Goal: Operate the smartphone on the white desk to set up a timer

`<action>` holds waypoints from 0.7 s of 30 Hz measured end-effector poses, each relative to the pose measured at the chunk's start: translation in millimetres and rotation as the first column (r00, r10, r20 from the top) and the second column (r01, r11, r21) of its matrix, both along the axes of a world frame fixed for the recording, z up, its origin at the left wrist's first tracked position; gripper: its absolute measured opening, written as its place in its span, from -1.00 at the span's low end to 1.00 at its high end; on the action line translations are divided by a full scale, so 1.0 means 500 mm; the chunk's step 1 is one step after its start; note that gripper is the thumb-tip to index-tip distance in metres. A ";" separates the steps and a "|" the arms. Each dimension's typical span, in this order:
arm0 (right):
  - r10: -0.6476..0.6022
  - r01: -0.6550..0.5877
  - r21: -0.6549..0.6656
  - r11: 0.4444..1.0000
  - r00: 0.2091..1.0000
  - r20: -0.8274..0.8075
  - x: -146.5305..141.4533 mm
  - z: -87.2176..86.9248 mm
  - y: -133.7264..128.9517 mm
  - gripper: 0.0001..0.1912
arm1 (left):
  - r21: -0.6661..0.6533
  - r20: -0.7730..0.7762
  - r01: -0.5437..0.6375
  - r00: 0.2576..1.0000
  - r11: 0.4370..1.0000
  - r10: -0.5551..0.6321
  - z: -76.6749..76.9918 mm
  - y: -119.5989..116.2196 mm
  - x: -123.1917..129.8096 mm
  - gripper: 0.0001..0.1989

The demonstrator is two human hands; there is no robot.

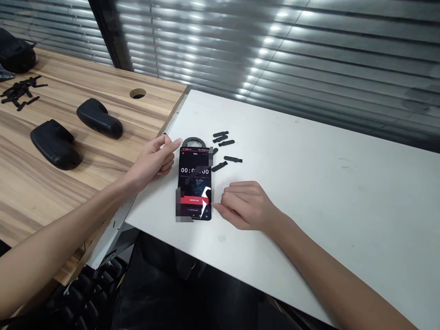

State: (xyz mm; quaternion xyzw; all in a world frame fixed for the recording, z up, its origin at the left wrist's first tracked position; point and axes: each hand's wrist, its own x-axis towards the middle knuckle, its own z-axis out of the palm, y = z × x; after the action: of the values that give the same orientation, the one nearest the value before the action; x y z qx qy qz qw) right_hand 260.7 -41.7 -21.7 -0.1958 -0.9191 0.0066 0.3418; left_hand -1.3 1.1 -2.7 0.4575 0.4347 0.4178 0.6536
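Phone (194, 187) flat on white table (326, 192), screen up, between both hands. Left hand (157, 156) by phone's top corner, fingers bent in, thumb close to black ring (194, 139); can't tell if holding anything. Right hand (248, 205) curled in loose fist, thumb tip just beside phone's long edge; can't tell if touching, or holding anything. Small black strips (227, 143) near phone.
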 end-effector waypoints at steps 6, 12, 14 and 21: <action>0.005 -0.005 0.022 1.000 1.000 0.002 -0.002 0.004 0.000 -0.50 | -0.005 0.001 0.003 1.000 1.000 -0.003 0.001 0.000 0.000 -0.50; -0.009 0.009 0.063 0.998 1.000 0.010 -0.004 0.004 0.000 -0.45 | -0.002 -0.006 0.001 1.000 1.000 -0.001 0.002 -0.001 0.000 -0.50; -0.015 0.014 0.072 0.997 1.000 0.019 -0.004 0.004 0.000 -0.46 | -0.001 -0.008 0.004 1.000 1.000 -0.004 0.000 0.000 -0.001 -0.50; -0.017 0.014 0.070 0.997 0.999 0.041 -0.003 0.006 0.000 -0.46 | -0.008 -0.001 0.008 1.000 1.000 -0.008 -0.001 0.001 -0.002 -0.49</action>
State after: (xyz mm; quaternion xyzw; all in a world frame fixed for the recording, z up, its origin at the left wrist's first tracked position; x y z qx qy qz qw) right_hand 259.1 -41.8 -18.8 -0.1910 -0.9242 -0.0321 0.3292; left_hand -2.4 1.4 -3.2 0.4566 0.4350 0.4130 0.6570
